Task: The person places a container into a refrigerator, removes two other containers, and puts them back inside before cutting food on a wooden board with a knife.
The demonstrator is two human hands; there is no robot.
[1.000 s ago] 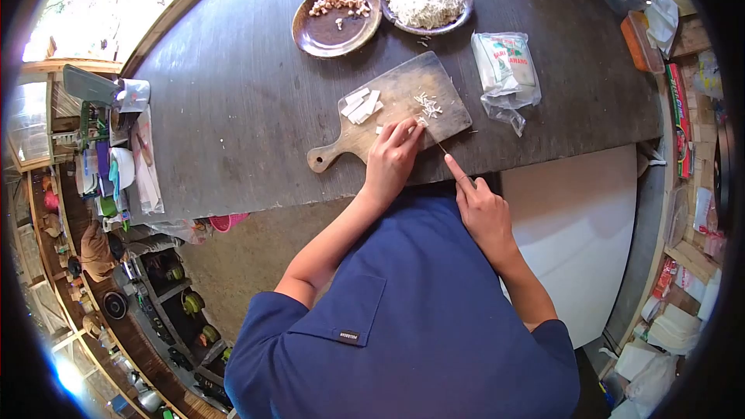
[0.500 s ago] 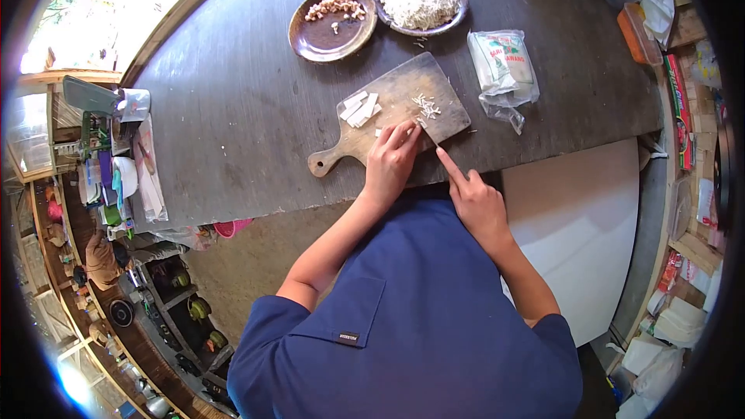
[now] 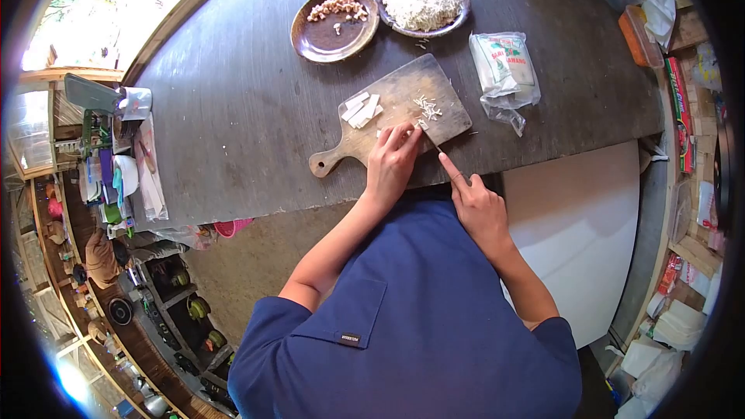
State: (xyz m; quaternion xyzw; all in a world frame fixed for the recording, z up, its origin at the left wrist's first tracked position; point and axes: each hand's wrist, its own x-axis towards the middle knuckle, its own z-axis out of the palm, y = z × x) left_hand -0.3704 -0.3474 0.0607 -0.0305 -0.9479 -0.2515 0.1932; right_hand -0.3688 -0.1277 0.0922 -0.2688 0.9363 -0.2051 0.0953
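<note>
A wooden cutting board (image 3: 403, 81) with a handle lies near the table's front edge. My left hand (image 3: 393, 159) is closed on a white piece at the board's near edge, its fingertips bent over it; most of the piece is hidden. My right hand (image 3: 479, 206) grips a knife (image 3: 432, 143), index finger stretched along it, with the blade beside my left fingertips. Thin white strips (image 3: 427, 108) lie beyond the blade on the board. Flat white slabs (image 3: 361, 110) rest at the board's left side.
Behind the board stand a brown plate (image 3: 334, 39) of small brownish pieces and a plate heaped with white shreds (image 3: 423, 0). A plastic packet (image 3: 504, 70) lies to the right. Utensils in a holder (image 3: 133, 112) stand at the table's left edge.
Both hands stay in nearly the same place at the board, with the knife only slightly shifted. The whole view has moved a few pixels.
</note>
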